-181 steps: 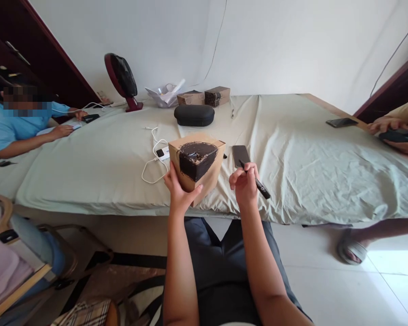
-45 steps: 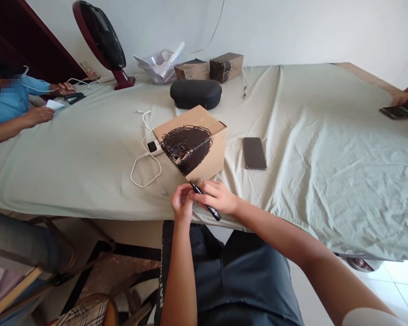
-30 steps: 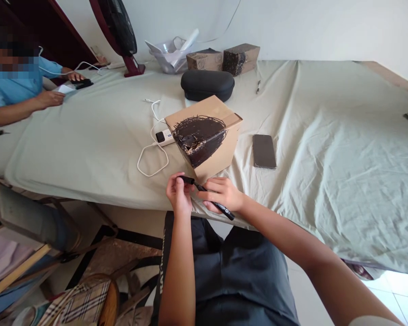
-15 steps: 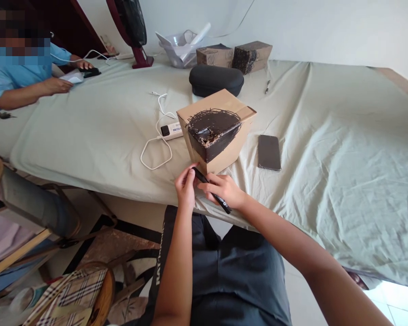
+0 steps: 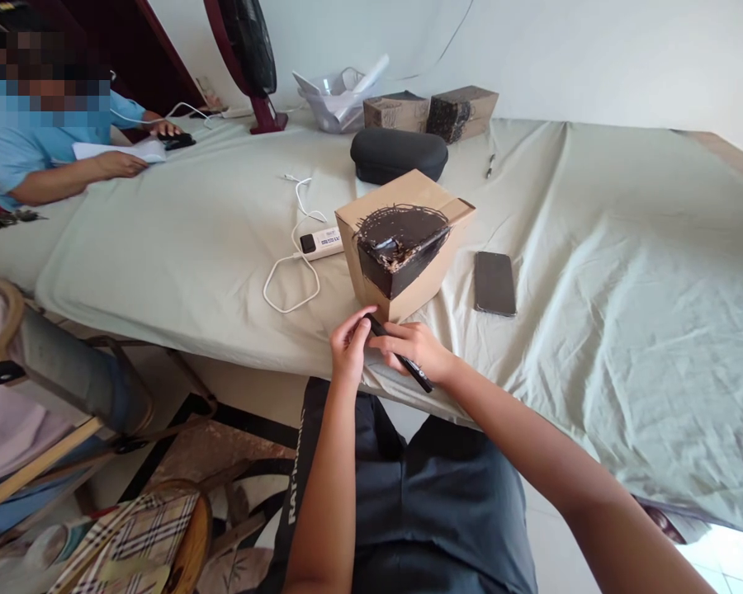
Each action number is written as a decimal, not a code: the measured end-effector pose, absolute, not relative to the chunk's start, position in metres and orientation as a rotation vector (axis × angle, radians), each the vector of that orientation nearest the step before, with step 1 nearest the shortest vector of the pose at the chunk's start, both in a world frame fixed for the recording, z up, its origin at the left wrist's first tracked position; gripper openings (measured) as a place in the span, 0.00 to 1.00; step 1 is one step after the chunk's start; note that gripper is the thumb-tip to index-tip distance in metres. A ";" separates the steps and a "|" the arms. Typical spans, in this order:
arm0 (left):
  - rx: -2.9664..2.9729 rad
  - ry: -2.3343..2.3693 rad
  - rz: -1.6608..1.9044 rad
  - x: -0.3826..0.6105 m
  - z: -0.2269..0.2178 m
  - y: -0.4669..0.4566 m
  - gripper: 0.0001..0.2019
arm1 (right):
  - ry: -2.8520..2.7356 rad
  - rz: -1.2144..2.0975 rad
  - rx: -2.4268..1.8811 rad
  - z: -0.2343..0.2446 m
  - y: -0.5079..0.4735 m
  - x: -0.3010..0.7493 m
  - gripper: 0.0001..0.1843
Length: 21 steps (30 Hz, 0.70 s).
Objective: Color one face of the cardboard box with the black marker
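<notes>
A black marker pen [image 5: 418,375] slants between my two hands at the table's front edge. My left hand [image 5: 348,345] pinches its upper end with thumb and fingers. Farther down the barrel, my right hand [image 5: 422,351] is closed around the pen. Just beyond my fingers stands a brown cardboard box [image 5: 418,295], its near corner toward me. A dark scribbled patch [image 5: 402,239] covers that corner and part of the top, where the cardboard is torn. Whether the pen's cap is on is too small to tell.
A phone [image 5: 495,283] lies right of the box. Left are a power strip [image 5: 328,242] and white cable [image 5: 272,301]. Behind sit a black case [image 5: 399,155], two smaller boxes [image 5: 464,114], a plastic basket [image 5: 328,111] and a fan [image 5: 266,115]. Another person [image 5: 43,157] sits far left with paper.
The whole view has shifted slightly, so things appear a little farther right and lower. My hands keep their grip on the marker. The other person's paper shows more of its sheet.
</notes>
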<state>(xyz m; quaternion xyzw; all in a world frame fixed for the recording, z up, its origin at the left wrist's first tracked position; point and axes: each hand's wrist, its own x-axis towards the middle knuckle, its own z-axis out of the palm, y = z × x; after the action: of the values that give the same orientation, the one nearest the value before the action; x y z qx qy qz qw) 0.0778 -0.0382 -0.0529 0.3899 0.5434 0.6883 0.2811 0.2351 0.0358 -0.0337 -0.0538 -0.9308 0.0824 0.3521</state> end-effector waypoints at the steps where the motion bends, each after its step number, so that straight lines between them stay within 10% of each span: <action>1: 1.043 1.450 1.834 0.078 -0.052 -0.039 0.23 | -2.415 0.218 -0.143 -0.034 0.036 0.236 0.15; 21: 0.883 1.320 2.005 0.082 -0.050 -0.032 0.24 | -1.647 0.847 -0.414 -0.013 0.031 0.250 0.12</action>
<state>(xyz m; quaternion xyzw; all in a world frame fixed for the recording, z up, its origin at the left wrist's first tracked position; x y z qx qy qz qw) 0.0816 -0.0322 -0.0497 0.3305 0.4941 0.7508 0.2880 0.2502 0.0308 -0.0127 -0.1774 -0.7052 0.3629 0.5827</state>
